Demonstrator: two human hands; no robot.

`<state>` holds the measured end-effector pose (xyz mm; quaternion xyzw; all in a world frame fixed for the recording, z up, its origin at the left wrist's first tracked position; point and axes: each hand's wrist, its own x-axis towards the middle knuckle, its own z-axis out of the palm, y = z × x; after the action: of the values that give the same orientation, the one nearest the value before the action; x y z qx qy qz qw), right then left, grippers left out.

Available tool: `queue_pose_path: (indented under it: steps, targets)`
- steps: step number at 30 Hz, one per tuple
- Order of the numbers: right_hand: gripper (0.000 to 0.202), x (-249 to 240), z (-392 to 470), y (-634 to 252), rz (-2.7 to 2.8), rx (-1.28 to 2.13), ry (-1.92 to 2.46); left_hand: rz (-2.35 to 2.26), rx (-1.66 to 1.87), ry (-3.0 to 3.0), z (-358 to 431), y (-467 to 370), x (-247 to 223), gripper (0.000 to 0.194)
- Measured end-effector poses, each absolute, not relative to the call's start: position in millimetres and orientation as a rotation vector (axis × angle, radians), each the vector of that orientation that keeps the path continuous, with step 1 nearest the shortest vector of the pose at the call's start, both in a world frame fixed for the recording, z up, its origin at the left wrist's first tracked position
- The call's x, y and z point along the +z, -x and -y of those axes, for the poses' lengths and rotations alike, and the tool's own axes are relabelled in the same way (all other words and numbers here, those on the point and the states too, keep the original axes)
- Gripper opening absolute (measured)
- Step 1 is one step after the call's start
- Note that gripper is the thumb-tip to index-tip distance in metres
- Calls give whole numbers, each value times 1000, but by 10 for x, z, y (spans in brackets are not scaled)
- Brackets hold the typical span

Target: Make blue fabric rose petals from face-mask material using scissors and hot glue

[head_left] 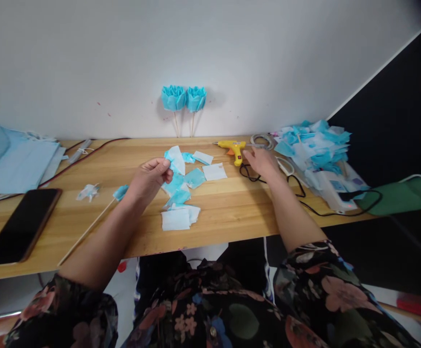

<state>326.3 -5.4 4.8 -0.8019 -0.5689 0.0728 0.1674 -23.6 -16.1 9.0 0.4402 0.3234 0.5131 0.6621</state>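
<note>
Pinched in my left hand [155,171] is a petal-shaped piece of mask fabric [176,159], its white side showing. More blue and white fabric pieces [195,178] lie scattered under and beside it. My right hand [264,163] is just right of the yellow hot glue gun [236,149], fingertips by its handle; whether they touch it is hard to tell. The gun rests on its side, nozzle to the left. By my left forearm lies a thin wooden stick [87,230] with a small blue fabric bud [120,192] at its end.
Two blue fabric flowers [185,98] on sticks lean against the wall. A fabric pile [314,145] and a power strip [337,193] with a black cord [301,186] are at right. Flat masks [18,162] and a phone [20,224] lie left.
</note>
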Motion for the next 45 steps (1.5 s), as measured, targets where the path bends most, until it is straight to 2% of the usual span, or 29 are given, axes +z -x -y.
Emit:
queue_pose_path:
  steps: [2,6,12,19,25,34,41,45]
  targets:
    - [46,114,180,-3310,1852,97,2405,-725,1160,-1001,158,234,90,42]
    - [45,157,450,-3375,2186,81,2271,-725,1162,-994,161,223,95,43]
    - [50,258,648,-3378,2076,-42,2505,-727,1123,-1017,191,201,116,43]
    - [50,171,348,-3429,2012,-294,2128,-746,1121,-1018,173,206,101,45]
    - [51,-10,105,-3478,2057,-195,2025,-739,1125,-1033,162,225,89,41]
    - [43,-89,306,-3369,1972,17,1783,-722,1101,-1018,194,217,108,41]
    - [34,-172,303,-3255,2009,15,1750,-738,1101,-1009,190,215,95,40]
    - [36,-225,328,-3262,2030,-38,1784,-752,1101,-1017,182,210,87,42]
